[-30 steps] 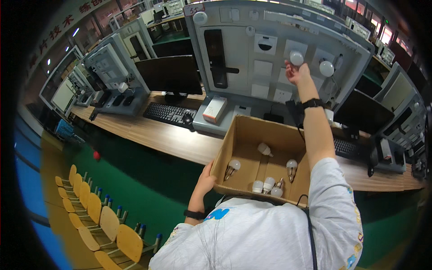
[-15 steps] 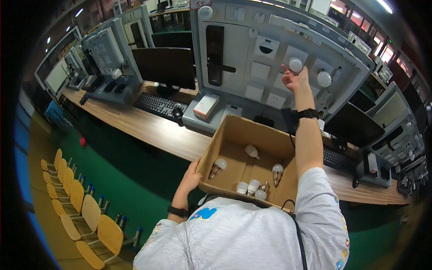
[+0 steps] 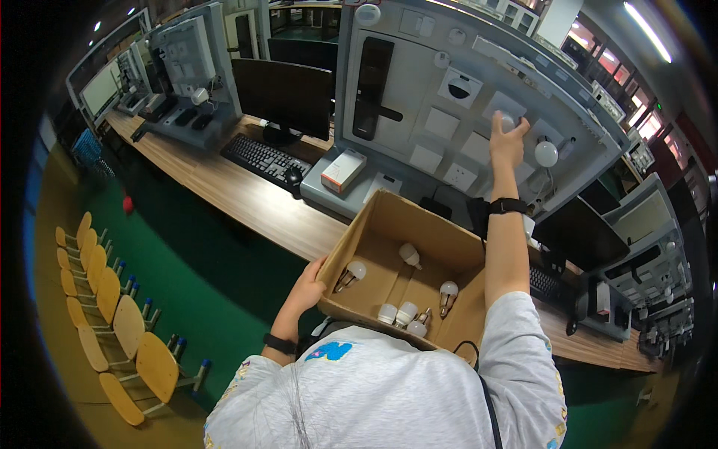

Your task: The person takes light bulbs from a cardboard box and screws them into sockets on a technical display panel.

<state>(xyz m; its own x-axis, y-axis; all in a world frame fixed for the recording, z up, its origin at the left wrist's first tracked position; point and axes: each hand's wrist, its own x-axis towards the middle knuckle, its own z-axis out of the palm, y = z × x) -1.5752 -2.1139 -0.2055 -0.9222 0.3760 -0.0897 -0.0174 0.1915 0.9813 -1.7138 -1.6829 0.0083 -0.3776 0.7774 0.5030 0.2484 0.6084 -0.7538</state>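
My left hand (image 3: 305, 286) grips the left wall of an open cardboard box (image 3: 419, 209), which is held against my body. Inside it lie several white-domed light bulbs, among them one bulb (image 3: 409, 255) toward the back and another bulb (image 3: 448, 298) at the right. My right arm reaches past the box to the upright grey panel (image 3: 419, 82). There my right hand (image 3: 508, 142) has its fingers round a white light bulb (image 3: 508, 122) on a square white plate, partly hiding it. Just right of that hand, a second round bulb (image 3: 546, 153) is mounted on the panel.
Switch plates, a socket (image 3: 460, 176) and a black door lock (image 3: 372, 88) cover the panel. A small white-and-orange carton (image 3: 344, 170) stands on its base. To the left are a monitor (image 3: 283, 97), keyboard (image 3: 265, 162) and mouse (image 3: 293, 176). Yellow chairs (image 3: 128, 327) line the lower left.
My right hand has turned and closed round the bulb, where before its fingers were spread beside it. The view has shifted slightly; my left hand keeps its hold on the box.
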